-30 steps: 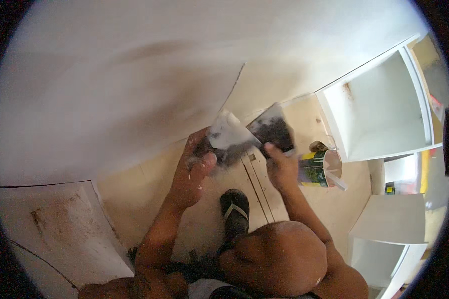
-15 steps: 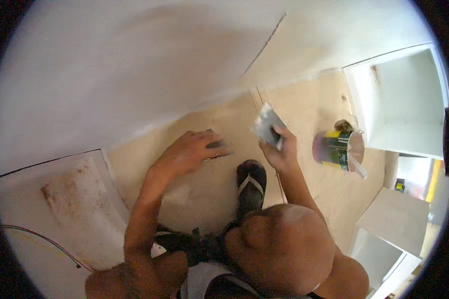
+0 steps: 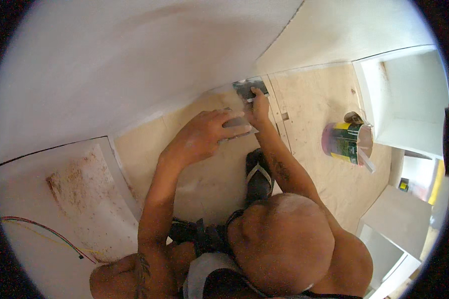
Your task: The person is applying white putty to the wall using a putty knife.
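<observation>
- Our right hand (image 3: 258, 107) is closed around a dark, flat, straight-edged blade smeared with white (image 3: 248, 89), placed where the smooth whitish wall panel (image 3: 184, 55) meets the pale wood-toned floor (image 3: 314, 94); we cannot tell whether the whole edge touches.
- Our left hand (image 3: 202, 133) is curled over a second tool, a thin grey flat blade (image 3: 236, 123), held above the floor near our right wrist; the fingers hide most of it.
- If we tilt the dark blade too steeply or press on one corner, it could gouge the panel or skip off the joint.
- The grey blade's pale corner points toward our right forearm; if both arms shift at once, it could scrape the skin or leave a smear there.
- Any loose paste on the blades could drop onto the floor or the black sandal with a pale strap (image 3: 257, 182) below.
- A wide backward swing of the right elbow could knock the green, yellow and pinkish bucket (image 3: 340, 143), from which a white flat stick (image 3: 366, 162) juts.
- Against half a second ago, the dark blade has moved from over the open floor to the wall's foot, and our right arm reaches farther.
- Our left hand has come nearer the right one, and the bucket stays beside the cabinet.
</observation>
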`<state>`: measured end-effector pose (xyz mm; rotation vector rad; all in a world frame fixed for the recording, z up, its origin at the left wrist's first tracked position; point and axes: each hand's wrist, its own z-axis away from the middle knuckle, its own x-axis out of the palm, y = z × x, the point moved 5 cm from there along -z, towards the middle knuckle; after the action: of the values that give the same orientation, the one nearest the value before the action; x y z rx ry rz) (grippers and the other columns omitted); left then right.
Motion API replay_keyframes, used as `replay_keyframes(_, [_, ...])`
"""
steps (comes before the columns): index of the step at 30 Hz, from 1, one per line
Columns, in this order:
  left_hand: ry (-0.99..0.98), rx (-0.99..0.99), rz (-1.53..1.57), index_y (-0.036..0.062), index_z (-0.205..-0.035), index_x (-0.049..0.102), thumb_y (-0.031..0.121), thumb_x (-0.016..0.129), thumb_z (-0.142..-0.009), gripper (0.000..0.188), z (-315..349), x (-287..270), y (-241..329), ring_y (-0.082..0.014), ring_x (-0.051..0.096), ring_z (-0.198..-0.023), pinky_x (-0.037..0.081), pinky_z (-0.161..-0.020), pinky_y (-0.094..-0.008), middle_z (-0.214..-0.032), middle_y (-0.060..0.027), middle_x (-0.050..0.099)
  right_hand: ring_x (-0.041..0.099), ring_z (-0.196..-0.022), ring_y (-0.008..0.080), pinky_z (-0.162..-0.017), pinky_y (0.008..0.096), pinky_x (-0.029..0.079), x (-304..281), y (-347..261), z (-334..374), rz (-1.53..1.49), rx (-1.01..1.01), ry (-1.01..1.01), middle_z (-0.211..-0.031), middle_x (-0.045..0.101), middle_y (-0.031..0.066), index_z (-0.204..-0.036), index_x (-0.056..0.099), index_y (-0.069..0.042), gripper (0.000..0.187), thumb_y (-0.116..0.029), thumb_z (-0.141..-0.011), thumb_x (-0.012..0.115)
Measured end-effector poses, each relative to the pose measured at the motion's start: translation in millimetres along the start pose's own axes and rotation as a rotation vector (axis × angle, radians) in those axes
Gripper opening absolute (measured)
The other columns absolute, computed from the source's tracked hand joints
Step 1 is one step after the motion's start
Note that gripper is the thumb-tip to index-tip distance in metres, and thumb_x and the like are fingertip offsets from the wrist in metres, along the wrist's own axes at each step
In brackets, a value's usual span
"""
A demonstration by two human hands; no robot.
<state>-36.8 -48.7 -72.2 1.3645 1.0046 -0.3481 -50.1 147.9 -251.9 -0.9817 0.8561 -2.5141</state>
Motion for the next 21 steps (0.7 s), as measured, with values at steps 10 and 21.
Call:
replay_keyframes(10, [0.166, -0.009, 0.081, 0.0218, -0.122, 0.061, -0.004, 0.048, -0.075, 0.055, 18, -3, -19, -0.0306, 0.054, -0.109, 0.044, -0.093, -0.0398, -0.119, -0.0109, 0.059, 0.062, -0.087, 0.0268, -0.08, 0.037, 0.059, 56, -67, 44, 0.113, -0.194, -0.051, -0.095, 0.058, 0.0149, -0.097, 0.05, 0.003, 0.013, -0.005, -0.087, 0.053])
replay_keyframes(21, [0.223, 0.055, 0.402, 0.0189, -0.126, 0.058, -0.012, 0.041, -0.072, 0.065, 7, -22, -20, -0.0293, 0.051, -0.117, 0.039, -0.102, -0.0361, -0.126, -0.0123, 0.056, 0.06, -0.086, 0.0244, -0.086, 0.0411, 0.057, 203, -213, 221, 0.302, -0.601, -0.253, -0.094, 0.056, 0.0129, -0.094, 0.051, 0.003, 0.013, -0.004, -0.085, 0.057])
